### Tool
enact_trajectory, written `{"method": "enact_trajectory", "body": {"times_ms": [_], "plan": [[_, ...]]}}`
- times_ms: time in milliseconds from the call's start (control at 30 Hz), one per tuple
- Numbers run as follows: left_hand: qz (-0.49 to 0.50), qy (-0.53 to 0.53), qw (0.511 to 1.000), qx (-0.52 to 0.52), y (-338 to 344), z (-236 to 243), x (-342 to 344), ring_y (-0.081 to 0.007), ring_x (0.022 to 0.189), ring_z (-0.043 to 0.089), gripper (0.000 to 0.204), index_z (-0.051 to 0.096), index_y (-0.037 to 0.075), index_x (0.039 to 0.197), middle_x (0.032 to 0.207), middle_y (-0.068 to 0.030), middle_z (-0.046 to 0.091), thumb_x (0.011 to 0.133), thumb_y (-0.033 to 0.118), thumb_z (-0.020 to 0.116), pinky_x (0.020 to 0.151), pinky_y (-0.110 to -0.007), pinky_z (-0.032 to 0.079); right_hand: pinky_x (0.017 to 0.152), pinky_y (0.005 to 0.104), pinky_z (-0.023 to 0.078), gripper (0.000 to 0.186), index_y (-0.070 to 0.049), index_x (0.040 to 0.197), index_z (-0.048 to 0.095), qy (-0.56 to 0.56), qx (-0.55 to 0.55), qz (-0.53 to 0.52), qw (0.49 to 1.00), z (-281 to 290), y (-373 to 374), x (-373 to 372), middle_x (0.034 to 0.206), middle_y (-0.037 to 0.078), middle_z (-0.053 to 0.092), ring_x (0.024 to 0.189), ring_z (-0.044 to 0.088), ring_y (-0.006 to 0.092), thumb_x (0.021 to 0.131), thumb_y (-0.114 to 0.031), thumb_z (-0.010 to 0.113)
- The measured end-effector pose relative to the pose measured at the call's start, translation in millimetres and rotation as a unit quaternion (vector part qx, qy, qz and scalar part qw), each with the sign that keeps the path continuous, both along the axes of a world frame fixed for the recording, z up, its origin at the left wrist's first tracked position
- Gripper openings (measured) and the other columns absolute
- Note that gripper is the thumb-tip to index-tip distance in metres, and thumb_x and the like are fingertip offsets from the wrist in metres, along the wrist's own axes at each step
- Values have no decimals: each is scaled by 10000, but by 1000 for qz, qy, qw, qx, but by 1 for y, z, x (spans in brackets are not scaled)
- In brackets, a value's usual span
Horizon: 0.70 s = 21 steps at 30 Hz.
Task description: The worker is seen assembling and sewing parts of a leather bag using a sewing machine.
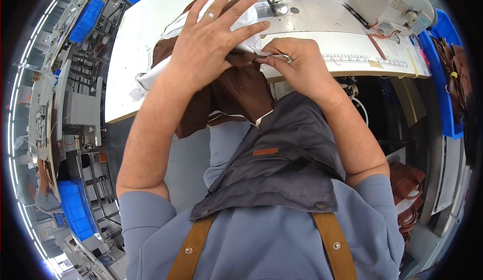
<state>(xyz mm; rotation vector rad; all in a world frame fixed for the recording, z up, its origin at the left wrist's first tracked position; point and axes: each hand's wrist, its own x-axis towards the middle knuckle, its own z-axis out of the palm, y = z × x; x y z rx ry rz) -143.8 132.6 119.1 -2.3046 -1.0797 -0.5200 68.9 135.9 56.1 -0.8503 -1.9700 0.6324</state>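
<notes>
A brown and white fabric piece (241, 89) lies over the front edge of a white sewing table (123, 73), its brown part hanging down toward my lap. My left hand (209, 43), a ring on one finger, rests on top of it with the fingers spread. Beside it, my right hand (297, 61) pinches the fabric's edge between thumb and forefinger. A small metallic tip shows among the right fingers, too little of it to name. Just beyond the fabric stands the needle area of a sewing machine (279, 1).
Black tweezers (356, 16) and a reddish-brown stick (377, 47) lie on the right of the table, near a printed ruler scale (359, 60). A blue bin (443, 89) with brown pieces stands at far right. Brown bags (405, 184) sit below. Another person (45, 194) works at left.
</notes>
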Motion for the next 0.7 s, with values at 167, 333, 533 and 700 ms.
{"method": "enact_trajectory", "body": {"times_ms": [167, 333, 533, 700], "plan": [[-120, 93, 975, -164, 27, 7, -9, -214, 1496, 325, 518, 741, 284, 1152, 1493, 47, 535, 670, 126, 844, 1253, -486, 199, 627, 378, 511, 101, -53, 871, 701, -77, 80, 33, 993, 22, 1, 3, 754, 126, 689, 690, 668, 320, 836, -116, 772], [-151, 76, 954, -248, 19, 21, -32, -225, 1360, 498, 446, 734, 170, 1083, 1012, 46, 735, 674, 280, 873, 1231, -510, 201, 633, 363, 518, 149, -33, 887, 703, -66, -3, 62, 996, 48, 4, -5, 730, 130, 688, 674, 679, 282, 835, -148, 782], [-92, -36, 977, -191, -20, 35, -79, -195, 1111, 580, 284, 751, 168, 922, 860, 43, 682, 706, 301, 878, 1085, -479, 244, 622, 385, 495, 161, -26, 897, 719, -130, 18, 144, 981, 105, 6, -49, 711, 155, 676, 644, 658, 282, 832, -161, 779], [-33, -92, 995, -36, -49, 61, -122, -175, 1022, 607, 162, 708, 133, 850, 845, 40, 662, 729, 115, 815, 1003, -449, 274, 684, 446, 499, 197, -59, 846, 710, -149, 222, 182, 946, 145, 16, -103, 752, 154, 680, 744, 665, 364, 815, -249, 755]]}}
